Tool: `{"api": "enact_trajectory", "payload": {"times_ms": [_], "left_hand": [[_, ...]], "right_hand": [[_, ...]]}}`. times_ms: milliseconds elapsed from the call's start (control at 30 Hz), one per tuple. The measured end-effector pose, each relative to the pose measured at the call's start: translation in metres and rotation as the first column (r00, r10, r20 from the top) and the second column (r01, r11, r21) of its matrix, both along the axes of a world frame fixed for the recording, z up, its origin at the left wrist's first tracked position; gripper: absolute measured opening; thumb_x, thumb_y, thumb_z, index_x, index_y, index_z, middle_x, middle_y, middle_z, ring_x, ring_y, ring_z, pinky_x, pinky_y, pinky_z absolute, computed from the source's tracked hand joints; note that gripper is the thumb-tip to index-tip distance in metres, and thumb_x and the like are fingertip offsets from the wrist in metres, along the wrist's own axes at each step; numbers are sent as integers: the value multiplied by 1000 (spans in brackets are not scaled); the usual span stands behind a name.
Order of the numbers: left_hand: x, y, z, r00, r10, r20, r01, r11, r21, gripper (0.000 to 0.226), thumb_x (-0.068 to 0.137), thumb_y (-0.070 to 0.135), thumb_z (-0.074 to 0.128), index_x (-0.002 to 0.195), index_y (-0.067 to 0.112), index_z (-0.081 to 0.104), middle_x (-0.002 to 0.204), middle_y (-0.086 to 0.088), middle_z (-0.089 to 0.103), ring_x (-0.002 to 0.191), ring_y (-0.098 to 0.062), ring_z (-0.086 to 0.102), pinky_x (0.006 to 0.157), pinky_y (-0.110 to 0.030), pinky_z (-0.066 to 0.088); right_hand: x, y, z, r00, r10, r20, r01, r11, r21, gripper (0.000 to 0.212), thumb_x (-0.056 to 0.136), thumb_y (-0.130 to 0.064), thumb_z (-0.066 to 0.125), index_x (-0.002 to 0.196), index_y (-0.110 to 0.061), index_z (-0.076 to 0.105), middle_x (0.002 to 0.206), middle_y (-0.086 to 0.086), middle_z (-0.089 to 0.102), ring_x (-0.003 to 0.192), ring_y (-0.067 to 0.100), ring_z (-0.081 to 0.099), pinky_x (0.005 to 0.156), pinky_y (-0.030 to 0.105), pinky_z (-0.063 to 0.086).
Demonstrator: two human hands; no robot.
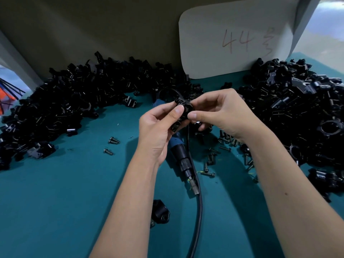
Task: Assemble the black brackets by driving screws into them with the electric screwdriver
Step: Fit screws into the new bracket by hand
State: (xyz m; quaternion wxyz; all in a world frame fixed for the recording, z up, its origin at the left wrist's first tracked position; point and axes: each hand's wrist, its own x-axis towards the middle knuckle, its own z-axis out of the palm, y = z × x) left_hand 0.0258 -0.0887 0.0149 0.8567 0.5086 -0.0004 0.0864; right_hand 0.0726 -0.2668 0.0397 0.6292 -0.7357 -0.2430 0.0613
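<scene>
Both my hands hold one black bracket point(183, 110) above the middle of the teal table. My left hand point(158, 125) grips its left and lower side, thumb on top. My right hand point(217, 110) pinches its right side with the thumb; something small and shiny shows under its fingers, too hidden to name. The blue and black electric screwdriver point(179, 153) lies on the table under my hands, its bit end toward me and its black cable point(199, 202) running to the bottom edge. Loose screws point(211, 159) lie scattered right of it.
Big heaps of black brackets lie at the left point(61, 101) and at the right point(301, 112). Two screws point(111, 145) sit left of centre. A single bracket point(160, 211) lies near my left forearm. A white card marked 44 point(234, 40) leans on the back wall.
</scene>
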Motion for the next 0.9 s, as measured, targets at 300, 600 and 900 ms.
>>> {"api": "enact_trajectory", "payload": {"times_ms": [300,600,900], "left_hand": [[3,1,1,998,67,-21,-69,995,-70,6,87,-3,71,91,2,72,88,-13,74,79,-22,74,69,-30,62],[4,5,-6,994,82,76,-87,994,65,13,88,-5,73,88,8,76,87,-9,72,79,-21,70,71,-30,62],[7,8,-14,979,77,190,-131,947,292,16,86,4,76,92,18,78,85,0,76,80,-14,72,73,-31,62]], "right_hand": [[-11,-36,26,934,-186,-304,-147,577,-803,15,78,-12,90,79,-9,76,66,11,75,61,23,76,54,28,60],[-16,-28,20,993,-96,-75,-8,565,-825,13,89,-7,80,79,-13,74,55,-6,69,45,3,64,45,15,50],[-8,10,21,960,-195,201,212,975,-67,5,95,-9,75,93,-9,79,66,11,72,57,30,71,60,41,64]]}}
